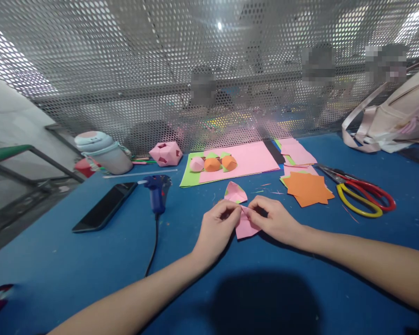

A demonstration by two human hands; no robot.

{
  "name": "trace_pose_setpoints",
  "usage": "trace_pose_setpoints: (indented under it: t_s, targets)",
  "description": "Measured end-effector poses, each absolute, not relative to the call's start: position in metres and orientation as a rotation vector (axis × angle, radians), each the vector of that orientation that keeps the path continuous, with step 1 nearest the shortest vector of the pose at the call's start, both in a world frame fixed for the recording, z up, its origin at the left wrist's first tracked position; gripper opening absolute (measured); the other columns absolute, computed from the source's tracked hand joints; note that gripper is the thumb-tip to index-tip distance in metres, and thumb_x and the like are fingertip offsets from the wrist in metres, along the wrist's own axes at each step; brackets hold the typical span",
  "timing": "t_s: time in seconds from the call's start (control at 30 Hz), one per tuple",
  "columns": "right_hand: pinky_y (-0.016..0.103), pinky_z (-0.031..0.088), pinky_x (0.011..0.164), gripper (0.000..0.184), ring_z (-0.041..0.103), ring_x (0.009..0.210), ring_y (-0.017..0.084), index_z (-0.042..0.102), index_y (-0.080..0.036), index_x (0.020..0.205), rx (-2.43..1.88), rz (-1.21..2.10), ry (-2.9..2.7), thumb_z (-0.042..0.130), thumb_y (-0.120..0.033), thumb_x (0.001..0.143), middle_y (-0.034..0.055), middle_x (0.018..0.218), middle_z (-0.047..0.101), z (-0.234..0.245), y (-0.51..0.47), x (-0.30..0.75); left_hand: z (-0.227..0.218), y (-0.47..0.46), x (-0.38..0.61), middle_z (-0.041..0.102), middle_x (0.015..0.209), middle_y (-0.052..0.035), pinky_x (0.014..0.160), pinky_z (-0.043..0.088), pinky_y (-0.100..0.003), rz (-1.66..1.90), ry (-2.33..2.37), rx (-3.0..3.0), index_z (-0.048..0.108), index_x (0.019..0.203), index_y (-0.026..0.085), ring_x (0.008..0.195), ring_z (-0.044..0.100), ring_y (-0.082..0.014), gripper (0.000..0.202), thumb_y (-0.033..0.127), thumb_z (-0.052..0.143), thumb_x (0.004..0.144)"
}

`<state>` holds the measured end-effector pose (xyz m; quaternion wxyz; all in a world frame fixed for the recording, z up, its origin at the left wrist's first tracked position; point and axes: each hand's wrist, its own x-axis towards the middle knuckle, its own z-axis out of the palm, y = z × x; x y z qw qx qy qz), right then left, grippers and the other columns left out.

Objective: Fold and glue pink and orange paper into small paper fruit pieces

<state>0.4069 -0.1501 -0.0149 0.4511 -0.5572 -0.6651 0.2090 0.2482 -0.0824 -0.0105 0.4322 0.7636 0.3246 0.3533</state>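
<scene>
A small piece of pink paper [246, 228] lies low over the blue table, pinched at its upper part between both hands. My left hand [219, 228] closes thumb and forefinger on its left side. On its right side, my right hand [274, 217] does the same. Just beyond the fingertips rests a folded pink paper piece [235, 191] with green spots showing. Farther back, a folded pink shape [197, 164] and two folded orange shapes [212, 164] [229, 162] sit in a row on pink and green sheets [254, 158].
Left on the blue table [101, 274] are a blue glue gun [157, 193], a phone [104, 207], a bottle [104, 153] and a pink paper ball [166, 153]. Right are orange squares [305, 186], scissors [361, 193] and a bag [398, 114]. A perforated metal panel [143, 60] stands behind.
</scene>
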Motion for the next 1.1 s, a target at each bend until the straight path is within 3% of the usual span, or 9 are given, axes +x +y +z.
trace_pose_setpoints:
  t_s: [0.2, 0.37, 0.83, 1.1]
  targets:
    - [0.025, 0.041, 0.064, 0.015, 0.053, 0.068, 0.012, 0.059, -0.018, 0.077, -1.364, 0.442, -1.644, 0.050, -0.019, 0.088, 0.0000, 0.073, 0.058, -0.020, -0.148, 0.409, -0.011, -0.083, 0.250, 0.062, 0.077, -0.0011, 0.065, 0.042, -0.023, 0.843, 0.746, 1.842, 0.064, 0.083, 0.016, 0.068, 0.054, -0.0124, 0.010, 0.023, 0.055, 0.082]
    - [0.026, 0.041, 0.065, 0.016, 0.053, 0.069, 0.012, 0.060, -0.017, 0.076, -1.340, 0.410, -1.664, 0.051, -0.018, 0.089, 0.0002, 0.073, 0.058, -0.021, -0.147, 0.410, -0.011, -0.083, 0.251, 0.064, 0.089, -0.0028, 0.076, 0.043, -0.023, 0.826, 0.691, 1.876, 0.067, 0.093, 0.018, 0.082, 0.057, -0.0140, 0.016, 0.023, 0.057, 0.083]
    - [0.024, 0.042, 0.065, 0.014, 0.054, 0.070, 0.011, 0.060, -0.017, 0.077, -1.287, 0.338, -1.726, 0.051, -0.008, 0.085, -0.0001, 0.074, 0.058, -0.025, -0.148, 0.407, -0.015, -0.081, 0.250, 0.065, 0.081, -0.0016, 0.072, 0.043, -0.023, 0.853, 0.714, 1.930, 0.070, 0.084, 0.018, 0.077, 0.057, -0.0141, 0.011, 0.027, 0.064, 0.080]
    - [0.025, 0.042, 0.064, 0.015, 0.054, 0.069, 0.012, 0.060, -0.016, 0.077, -1.275, 0.288, -1.754, 0.050, -0.012, 0.087, 0.0011, 0.073, 0.058, -0.025, -0.148, 0.406, -0.016, -0.079, 0.249, 0.065, 0.081, -0.0028, 0.073, 0.043, -0.024, 0.853, 0.676, 1.932, 0.070, 0.081, 0.018, 0.078, 0.059, -0.0146, 0.012, 0.022, 0.059, 0.083]
